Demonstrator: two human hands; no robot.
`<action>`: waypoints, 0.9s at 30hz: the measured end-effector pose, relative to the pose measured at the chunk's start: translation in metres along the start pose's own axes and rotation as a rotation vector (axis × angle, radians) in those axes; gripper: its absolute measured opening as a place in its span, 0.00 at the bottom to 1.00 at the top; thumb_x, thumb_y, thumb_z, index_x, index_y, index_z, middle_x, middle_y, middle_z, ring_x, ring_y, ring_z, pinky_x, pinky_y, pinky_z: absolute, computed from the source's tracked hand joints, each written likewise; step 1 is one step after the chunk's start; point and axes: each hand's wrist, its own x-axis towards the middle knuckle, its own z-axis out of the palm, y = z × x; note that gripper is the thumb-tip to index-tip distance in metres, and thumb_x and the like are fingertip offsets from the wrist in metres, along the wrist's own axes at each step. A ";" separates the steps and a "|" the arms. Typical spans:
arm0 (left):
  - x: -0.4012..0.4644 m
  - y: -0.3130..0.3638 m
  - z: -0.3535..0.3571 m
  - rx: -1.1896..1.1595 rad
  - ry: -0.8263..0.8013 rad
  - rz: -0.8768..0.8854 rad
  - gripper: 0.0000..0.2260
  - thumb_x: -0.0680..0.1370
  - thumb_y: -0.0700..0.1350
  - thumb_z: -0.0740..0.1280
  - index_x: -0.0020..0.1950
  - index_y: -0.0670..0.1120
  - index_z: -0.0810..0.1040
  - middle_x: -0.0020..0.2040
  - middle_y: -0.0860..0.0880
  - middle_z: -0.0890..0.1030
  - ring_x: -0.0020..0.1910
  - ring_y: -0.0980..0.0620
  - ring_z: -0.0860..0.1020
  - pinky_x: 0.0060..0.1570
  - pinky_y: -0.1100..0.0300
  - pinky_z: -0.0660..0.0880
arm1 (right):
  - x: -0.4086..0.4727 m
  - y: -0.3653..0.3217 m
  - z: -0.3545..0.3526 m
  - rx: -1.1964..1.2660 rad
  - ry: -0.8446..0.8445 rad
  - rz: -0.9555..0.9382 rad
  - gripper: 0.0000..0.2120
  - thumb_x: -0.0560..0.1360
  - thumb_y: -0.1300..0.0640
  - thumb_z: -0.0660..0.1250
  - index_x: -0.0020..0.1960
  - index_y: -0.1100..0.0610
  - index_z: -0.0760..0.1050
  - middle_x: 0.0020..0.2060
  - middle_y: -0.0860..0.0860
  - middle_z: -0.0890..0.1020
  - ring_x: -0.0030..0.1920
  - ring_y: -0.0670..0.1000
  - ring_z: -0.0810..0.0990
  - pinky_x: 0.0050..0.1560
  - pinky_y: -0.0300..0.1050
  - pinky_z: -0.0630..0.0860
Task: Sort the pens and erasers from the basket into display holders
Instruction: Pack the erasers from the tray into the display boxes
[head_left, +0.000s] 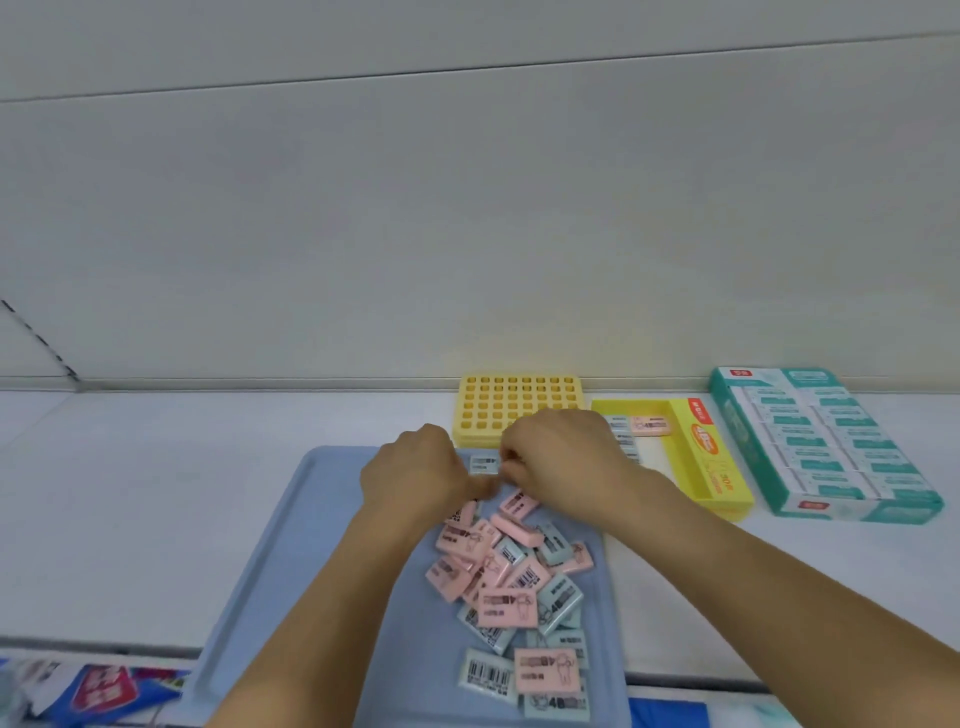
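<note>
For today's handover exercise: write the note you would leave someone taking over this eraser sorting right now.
Left hand and right hand: both over the far end of the blue tray, fingers curled; what they hold is hidden.
Pink and blue erasers lie heaped in the tray.
Done: a few erasers in the yellow box.
Left: the heap. The yellow grid holder holds no pens.

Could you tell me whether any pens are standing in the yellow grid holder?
No, every visible hole of the yellow grid holder is empty.

Both bare forearms reach toward twelve o'clock, converging. The left hand (415, 470) and right hand (563, 460) sit knuckles up, nearly touching, fingers curled under.
</note>
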 end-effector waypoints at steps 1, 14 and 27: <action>0.001 0.000 -0.001 -0.034 -0.029 -0.005 0.22 0.65 0.64 0.75 0.39 0.46 0.80 0.35 0.51 0.82 0.37 0.52 0.80 0.34 0.59 0.73 | 0.003 -0.004 0.002 -0.019 -0.024 -0.002 0.09 0.77 0.51 0.64 0.41 0.55 0.72 0.33 0.49 0.74 0.37 0.54 0.75 0.34 0.44 0.64; 0.001 -0.012 -0.017 -1.180 -0.138 -0.131 0.06 0.79 0.37 0.59 0.49 0.41 0.76 0.36 0.46 0.72 0.27 0.53 0.68 0.24 0.62 0.68 | -0.002 0.008 0.000 0.204 0.194 -0.089 0.04 0.75 0.56 0.62 0.45 0.54 0.74 0.34 0.48 0.77 0.35 0.53 0.75 0.30 0.45 0.67; 0.000 0.029 -0.013 -1.496 -0.449 0.169 0.08 0.67 0.43 0.74 0.44 0.43 0.81 0.31 0.49 0.73 0.27 0.57 0.64 0.19 0.69 0.59 | -0.037 0.026 -0.024 1.192 0.369 0.327 0.04 0.78 0.60 0.67 0.50 0.56 0.80 0.37 0.51 0.84 0.34 0.48 0.82 0.35 0.37 0.77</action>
